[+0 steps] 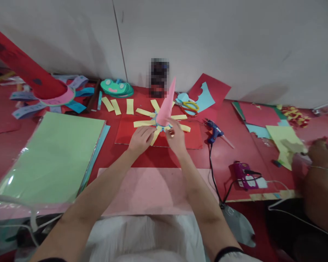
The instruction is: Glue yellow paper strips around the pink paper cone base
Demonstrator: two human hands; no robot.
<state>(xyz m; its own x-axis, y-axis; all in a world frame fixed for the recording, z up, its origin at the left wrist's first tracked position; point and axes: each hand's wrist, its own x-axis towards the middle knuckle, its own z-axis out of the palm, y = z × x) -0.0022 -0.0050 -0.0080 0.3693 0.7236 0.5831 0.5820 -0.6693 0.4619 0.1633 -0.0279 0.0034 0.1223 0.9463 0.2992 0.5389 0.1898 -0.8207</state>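
At the middle of the counter (196, 159), pink cone (166, 109) stands point up, leaning slightly right, on a light-blue base (154, 118) with yellow strips (144, 123) fanned around it, all over a red board (124, 133). Left hand (141, 139) at the near-left strips, fingers bent; right hand (176, 137) at the cone's near-right foot, fingers curled. Grip, either hand: can't tell if it pinches anything. Progress, judged: cone shaped and standing, strips placed around; whether each is fixed, unclear. Three loose strips (129, 106) lie far left of the cone, not attached. Edges: board's near edge passes below the hands, pink sheet (153, 189) nearer; wall (221, 43) limits the far side. Scissors (190, 106) far right, glue gun (214, 131) just right of the board. Likely most room: near, above the pink sheet; green pack (57, 153) crowds the left.
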